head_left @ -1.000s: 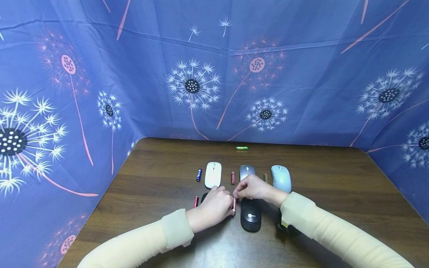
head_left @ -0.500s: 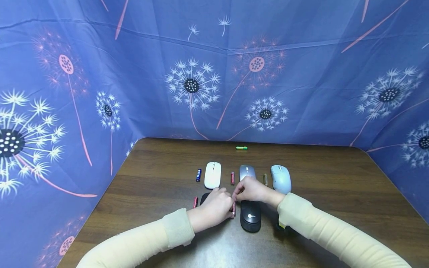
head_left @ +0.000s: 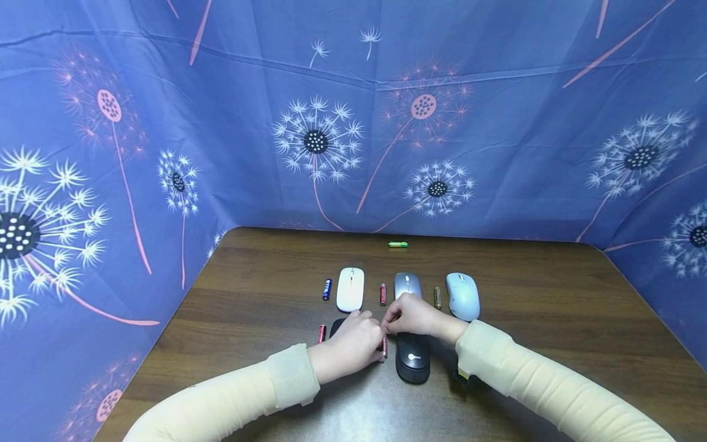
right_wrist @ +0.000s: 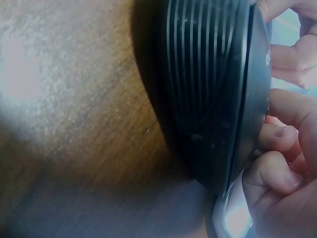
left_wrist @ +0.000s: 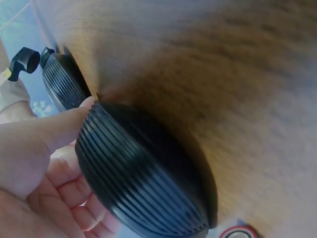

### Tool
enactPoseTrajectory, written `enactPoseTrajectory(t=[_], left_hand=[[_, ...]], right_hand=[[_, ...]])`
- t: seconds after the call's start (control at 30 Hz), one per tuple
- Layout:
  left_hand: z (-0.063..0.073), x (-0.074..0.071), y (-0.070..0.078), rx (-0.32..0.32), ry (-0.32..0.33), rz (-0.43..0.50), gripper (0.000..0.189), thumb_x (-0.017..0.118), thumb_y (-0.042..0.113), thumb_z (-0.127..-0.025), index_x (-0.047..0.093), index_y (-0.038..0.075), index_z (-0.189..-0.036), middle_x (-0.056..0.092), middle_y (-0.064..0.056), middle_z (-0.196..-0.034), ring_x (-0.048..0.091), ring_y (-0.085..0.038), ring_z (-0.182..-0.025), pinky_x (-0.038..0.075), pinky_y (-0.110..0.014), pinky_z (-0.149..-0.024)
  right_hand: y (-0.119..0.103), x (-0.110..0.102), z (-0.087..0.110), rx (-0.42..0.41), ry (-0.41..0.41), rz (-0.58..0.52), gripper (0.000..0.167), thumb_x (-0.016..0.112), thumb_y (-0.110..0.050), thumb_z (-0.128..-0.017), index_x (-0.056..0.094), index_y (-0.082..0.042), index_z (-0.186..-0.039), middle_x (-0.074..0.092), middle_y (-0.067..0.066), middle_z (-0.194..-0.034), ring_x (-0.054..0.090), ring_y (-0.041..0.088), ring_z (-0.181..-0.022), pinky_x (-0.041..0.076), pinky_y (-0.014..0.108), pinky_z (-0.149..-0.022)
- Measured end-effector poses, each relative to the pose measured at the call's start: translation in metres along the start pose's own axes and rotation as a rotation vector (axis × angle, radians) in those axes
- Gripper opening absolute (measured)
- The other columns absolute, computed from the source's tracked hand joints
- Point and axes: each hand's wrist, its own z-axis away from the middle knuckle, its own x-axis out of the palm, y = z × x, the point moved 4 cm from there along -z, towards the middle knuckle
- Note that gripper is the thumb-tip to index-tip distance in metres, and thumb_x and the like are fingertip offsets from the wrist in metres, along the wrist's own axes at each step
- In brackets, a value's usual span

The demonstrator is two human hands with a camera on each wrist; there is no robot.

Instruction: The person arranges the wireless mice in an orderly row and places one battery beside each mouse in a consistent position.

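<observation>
In the head view my left hand (head_left: pixel 352 342) lies over a black mouse (head_left: pixel 336 326), mostly hidden beneath it. Its thumb and fingers hold a red battery (head_left: pixel 385 348) lying lengthwise on the table. From the other side, my right hand (head_left: pixel 415 316) pinches at the battery's far end with thumb and forefinger; the exact contact is covered. A second black mouse (head_left: pixel 413 361) sits just below the right hand. The left wrist view shows a ribbed black mouse (left_wrist: pixel 138 173) in front of the fingers. In the right wrist view a black mouse (right_wrist: pixel 213 89) partly hides both hands.
Behind the hands stand a white mouse (head_left: pixel 350 290), a grey mouse (head_left: pixel 407 283) and a pale blue mouse (head_left: pixel 463 297). Beside them lie a blue battery (head_left: pixel 327 289), a red battery (head_left: pixel 383 294) and a gold battery (head_left: pixel 437 298). A green battery (head_left: pixel 397 244) lies near the far edge.
My right hand has shifted slightly left and toward me, now covering more of the held battery's far end. The left hand stays nearly still.
</observation>
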Motion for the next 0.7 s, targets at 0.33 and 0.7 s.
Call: enactPoseTrajectory(t=[0.33, 0.7], left_hand=[[0.0007, -0.0004, -0.0014, -0.012, -0.005, 0.005, 0.024, 0.078, 0.043, -0.072, 0.064, 0.024, -0.066, 0.064, 0.012, -0.073, 0.053, -0.011, -0.074, 0.04, -0.025, -0.063], [0.0009, -0.0044, -0.001, -0.011, 0.0, 0.011, 0.021, 0.078, 0.044, -0.07, 0.066, 0.026, -0.066, 0.063, 0.013, -0.07, 0.053, -0.012, -0.073, 0.039, -0.025, -0.061]], right_hand=[[-0.0017, -0.0012, 0.0017, 0.015, -0.01, -0.009, 0.004, 0.073, -0.008, -0.076, 0.074, -0.004, -0.076, 0.07, -0.002, -0.07, 0.056, -0.003, -0.062, 0.049, 0.016, -0.059], [-0.0004, -0.0051, 0.0043, 0.111, -0.027, -0.058, 0.004, 0.071, -0.007, -0.079, 0.074, -0.005, -0.078, 0.067, 0.0, -0.065, 0.047, 0.001, -0.047, 0.04, 0.017, -0.043]])
